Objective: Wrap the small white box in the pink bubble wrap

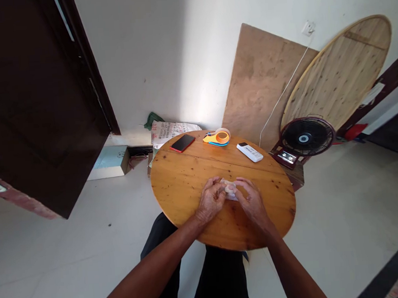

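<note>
A small whitish, partly see-through piece [229,188], perhaps plastic or paper, lies between my hands low over the round wooden table [187,179]. My left hand [212,197] pinches its left side with curled fingers. On the other side, the thumb and fingers of my right hand [250,197] close on its right edge. Its exact kind is too small to make out, and my fingertips cover parts of it.
Toward the table's far side are a phone [182,143], an orange tape dispenser [221,138] and a white remote control [250,152]. Beyond the right edge stands a fan [303,138]. A dark door [32,97] is at the left; boards [265,71] lean on the wall.
</note>
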`<state>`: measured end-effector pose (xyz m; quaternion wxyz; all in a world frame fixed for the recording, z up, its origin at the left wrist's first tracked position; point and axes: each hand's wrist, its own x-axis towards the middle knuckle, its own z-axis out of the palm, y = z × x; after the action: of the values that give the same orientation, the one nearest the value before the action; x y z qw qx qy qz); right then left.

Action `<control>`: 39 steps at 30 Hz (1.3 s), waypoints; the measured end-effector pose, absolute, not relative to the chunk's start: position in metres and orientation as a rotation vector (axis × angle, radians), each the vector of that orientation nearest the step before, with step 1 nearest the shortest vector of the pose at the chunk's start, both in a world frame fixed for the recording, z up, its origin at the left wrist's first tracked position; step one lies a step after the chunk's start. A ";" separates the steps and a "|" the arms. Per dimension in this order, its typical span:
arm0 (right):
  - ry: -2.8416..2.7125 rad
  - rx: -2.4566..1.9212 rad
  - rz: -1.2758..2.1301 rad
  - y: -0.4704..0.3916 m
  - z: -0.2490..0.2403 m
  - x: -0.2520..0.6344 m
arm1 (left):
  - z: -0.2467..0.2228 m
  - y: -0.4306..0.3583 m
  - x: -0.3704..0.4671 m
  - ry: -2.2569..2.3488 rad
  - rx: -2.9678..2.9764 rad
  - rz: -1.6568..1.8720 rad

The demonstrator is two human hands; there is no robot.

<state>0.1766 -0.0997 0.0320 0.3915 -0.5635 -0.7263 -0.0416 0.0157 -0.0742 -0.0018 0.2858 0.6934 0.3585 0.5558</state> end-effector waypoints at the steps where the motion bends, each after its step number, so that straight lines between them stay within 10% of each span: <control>1: -1.872 -1.429 -0.088 -0.097 0.034 0.179 | -0.002 -0.074 0.016 0.959 1.849 1.486; 39: -1.994 -1.366 -0.084 -0.041 0.083 0.190 | -0.007 -0.072 0.022 1.071 1.883 1.359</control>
<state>0.1904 -0.0406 0.0832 0.3540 -0.5282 -0.7711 -0.0326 0.0218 -0.0719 -0.0065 0.2880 0.7052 0.4011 0.5088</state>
